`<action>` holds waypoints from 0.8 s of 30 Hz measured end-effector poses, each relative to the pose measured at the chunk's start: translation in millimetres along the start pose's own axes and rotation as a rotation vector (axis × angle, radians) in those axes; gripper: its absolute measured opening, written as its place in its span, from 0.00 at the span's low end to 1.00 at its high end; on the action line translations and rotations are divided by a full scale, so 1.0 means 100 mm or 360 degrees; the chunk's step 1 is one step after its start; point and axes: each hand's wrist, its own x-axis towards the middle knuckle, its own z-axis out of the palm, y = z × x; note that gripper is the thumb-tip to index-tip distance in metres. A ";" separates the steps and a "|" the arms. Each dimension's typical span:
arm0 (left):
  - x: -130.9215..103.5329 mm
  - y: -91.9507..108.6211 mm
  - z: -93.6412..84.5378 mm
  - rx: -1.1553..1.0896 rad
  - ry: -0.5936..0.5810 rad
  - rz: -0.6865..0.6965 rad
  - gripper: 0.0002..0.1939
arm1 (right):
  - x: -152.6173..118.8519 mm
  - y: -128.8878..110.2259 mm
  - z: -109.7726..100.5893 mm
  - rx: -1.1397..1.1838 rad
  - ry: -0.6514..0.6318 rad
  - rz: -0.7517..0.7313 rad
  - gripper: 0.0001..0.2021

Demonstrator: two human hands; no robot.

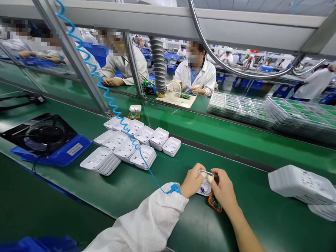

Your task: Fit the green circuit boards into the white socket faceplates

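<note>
The left hand (pixel 192 181) and right hand (pixel 224 189) pinch a white casing (pixel 205 189) over the green bench (pixel 245 189); beyond that bench, a white-coated worker (pixel 196 76) sits near stacked trays (pixel 241 108)

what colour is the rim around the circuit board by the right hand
Orange, around the green circuit board, best seen in the head view.

Just the one cam here, worn on the head, so it's above the green bench (pixel 254 196) facing forward and down, fairly near the left hand (pixel 192 181) and right hand (pixel 225 189), which sit right of center. It's wide enough to also catch the overhead beam (pixel 161 23) and a co-worker (pixel 196 75) farther off
</note>
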 end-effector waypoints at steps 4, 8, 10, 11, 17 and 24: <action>0.03 -0.10 0.03 -0.0079 0.0108 -0.0113 0.08 | -0.04 -0.11 0.08 -0.0337 0.0037 -0.0278 0.09; 0.03 -0.14 0.05 -0.0159 0.0084 -0.0136 0.10 | -0.05 -0.17 0.20 -0.0528 -0.0141 -0.0283 0.07; 0.02 -0.12 0.05 -0.0167 0.0061 -0.0149 0.11 | -0.05 -0.16 0.22 -0.0571 -0.0149 -0.0239 0.07; 0.02 -0.11 0.06 -0.0161 0.0051 -0.0158 0.11 | -0.05 -0.14 0.22 -0.0589 -0.0147 -0.0224 0.08; 0.00 -0.06 0.05 -0.0098 0.0021 -0.0171 0.12 | -0.05 -0.07 0.16 -0.0683 -0.0009 -0.0377 0.09; 0.00 -0.09 0.03 -0.0054 -0.0009 -0.0177 0.14 | -0.02 -0.02 0.19 -0.0572 -0.0063 -0.0322 0.08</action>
